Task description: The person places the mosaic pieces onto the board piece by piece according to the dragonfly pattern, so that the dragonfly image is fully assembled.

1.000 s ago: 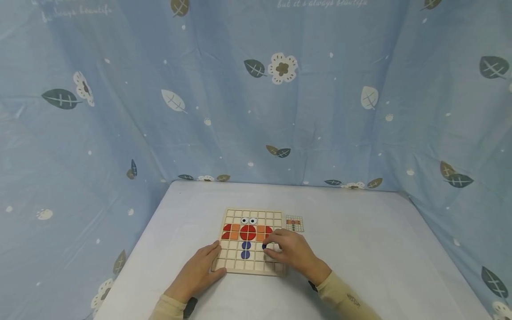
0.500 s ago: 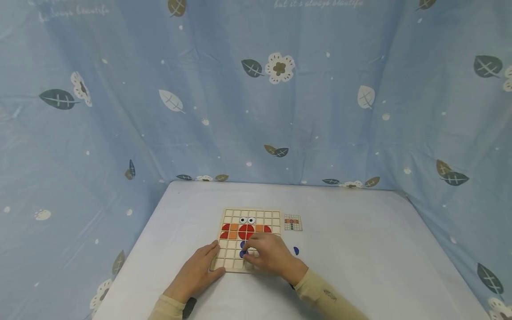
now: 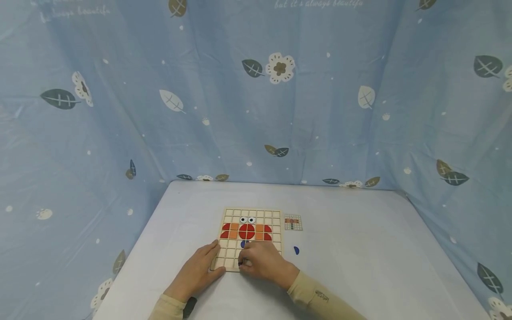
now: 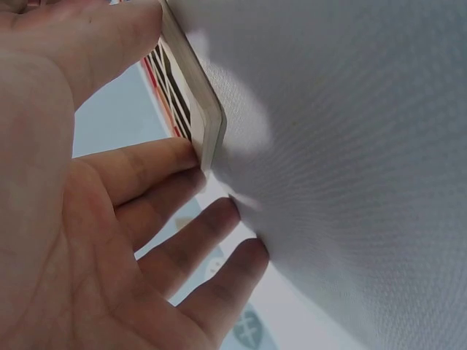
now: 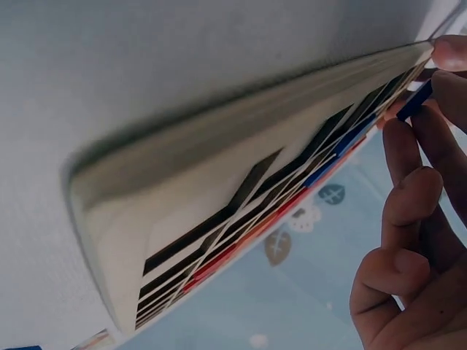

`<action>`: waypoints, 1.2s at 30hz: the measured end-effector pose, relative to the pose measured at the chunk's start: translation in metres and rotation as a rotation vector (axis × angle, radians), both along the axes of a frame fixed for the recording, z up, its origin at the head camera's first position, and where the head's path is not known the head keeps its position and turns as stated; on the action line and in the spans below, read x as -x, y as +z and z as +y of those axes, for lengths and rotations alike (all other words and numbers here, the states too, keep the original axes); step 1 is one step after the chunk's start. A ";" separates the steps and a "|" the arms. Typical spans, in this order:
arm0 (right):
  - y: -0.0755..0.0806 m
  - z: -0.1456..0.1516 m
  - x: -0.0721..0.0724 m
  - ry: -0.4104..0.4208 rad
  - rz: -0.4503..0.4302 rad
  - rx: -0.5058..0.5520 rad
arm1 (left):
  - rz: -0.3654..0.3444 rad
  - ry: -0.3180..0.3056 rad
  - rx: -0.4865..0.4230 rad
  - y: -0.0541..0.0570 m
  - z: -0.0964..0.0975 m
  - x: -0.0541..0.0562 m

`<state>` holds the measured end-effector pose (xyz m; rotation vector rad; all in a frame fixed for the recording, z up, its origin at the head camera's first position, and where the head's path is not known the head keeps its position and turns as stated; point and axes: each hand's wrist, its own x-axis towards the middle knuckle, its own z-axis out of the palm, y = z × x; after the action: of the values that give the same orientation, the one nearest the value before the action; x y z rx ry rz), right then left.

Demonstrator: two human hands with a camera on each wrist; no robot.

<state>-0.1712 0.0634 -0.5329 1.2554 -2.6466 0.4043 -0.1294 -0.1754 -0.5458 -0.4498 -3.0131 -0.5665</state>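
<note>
A wooden grid board (image 3: 230, 255) lies on the white table with coloured pieces in its cells. Two eye pieces (image 3: 247, 220) sit above a red circle (image 3: 246, 231), flanked by orange squares and red quarter pieces. Part of a blue circle (image 3: 243, 244) shows below; my right hand hides what is under it. My left hand (image 3: 196, 271) rests at the board's near left corner, thumb on the near edge and fingers along the left side. Over the near rows, my right hand (image 3: 264, 262) pinches a small blue piece (image 5: 414, 100) between thumb and fingertips.
A loose blue half-circle (image 3: 296, 250) lies on the table (image 3: 360, 249) right of the board. Beside the board's far right corner is a small pattern card (image 3: 293, 222). A blue printed curtain (image 3: 224, 106) surrounds the table's back and sides.
My right hand has moved left and toward the near edge of the board, a blue piece in its fingers. The loose blue half-circle has come into view. My left hand stays put.
</note>
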 end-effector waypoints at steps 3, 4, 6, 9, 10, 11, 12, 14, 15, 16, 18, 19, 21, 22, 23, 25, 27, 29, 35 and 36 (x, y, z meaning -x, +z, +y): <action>-0.001 -0.002 0.000 -0.004 -0.012 -0.020 | -0.002 0.000 0.001 -0.001 0.000 0.000; -0.001 -0.003 -0.001 -0.003 -0.016 -0.024 | 0.000 -0.001 0.001 -0.001 0.000 0.000; -0.001 -0.003 -0.001 -0.003 -0.027 -0.031 | 0.000 -0.001 0.000 -0.001 0.000 0.000; -0.001 -0.004 -0.001 -0.005 -0.039 -0.039 | 0.002 -0.002 -0.002 -0.001 0.000 0.000; -0.001 -0.004 -0.001 -0.006 -0.044 -0.040 | 0.003 -0.001 -0.003 -0.001 0.000 0.000; -0.001 -0.005 -0.001 -0.007 -0.046 -0.043 | 0.002 0.000 -0.003 -0.001 0.000 0.000; -0.001 -0.005 -0.001 -0.007 -0.047 -0.042 | 0.003 0.001 -0.004 -0.001 0.000 -0.001; -0.001 -0.006 -0.001 -0.007 -0.048 -0.042 | 0.003 0.003 -0.004 -0.001 0.000 -0.001; -0.001 -0.006 -0.001 -0.006 -0.046 -0.042 | 0.002 0.004 -0.004 0.000 0.000 -0.001; -0.001 -0.006 -0.001 -0.005 -0.044 -0.042 | 0.001 0.004 -0.005 0.000 0.000 -0.001; -0.002 -0.007 0.000 -0.005 -0.036 -0.045 | 0.000 0.005 -0.004 0.000 0.000 -0.001; -0.002 -0.007 0.000 -0.005 -0.031 -0.046 | 0.000 0.005 -0.004 0.000 0.000 -0.001; -0.002 -0.008 0.001 -0.006 -0.025 -0.045 | 0.000 0.004 -0.003 0.000 0.000 -0.001; -0.002 -0.008 0.001 -0.008 -0.020 -0.045 | 0.000 0.004 -0.004 0.000 0.000 -0.001; -0.002 -0.009 0.001 -0.011 -0.018 -0.044 | 0.001 0.003 -0.003 0.000 0.000 0.000; -0.002 -0.009 0.002 -0.016 -0.014 -0.043 | 0.002 0.003 -0.005 0.000 0.000 0.000; -0.001 -0.010 0.002 -0.021 -0.014 -0.046 | 0.003 0.002 -0.005 0.000 0.000 -0.001; 0.000 -0.010 0.002 -0.025 -0.014 -0.049 | 0.007 0.001 -0.006 0.000 0.000 0.000; 0.003 -0.011 0.003 -0.021 -0.012 -0.047 | 0.007 0.000 -0.012 0.001 0.000 -0.001; 0.003 -0.011 0.003 -0.021 -0.010 -0.046 | 0.007 0.001 -0.011 0.001 0.000 -0.001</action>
<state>-0.1739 0.0522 -0.5295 1.2415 -2.6895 0.3489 -0.1281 -0.1752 -0.5453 -0.4493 -3.0017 -0.5800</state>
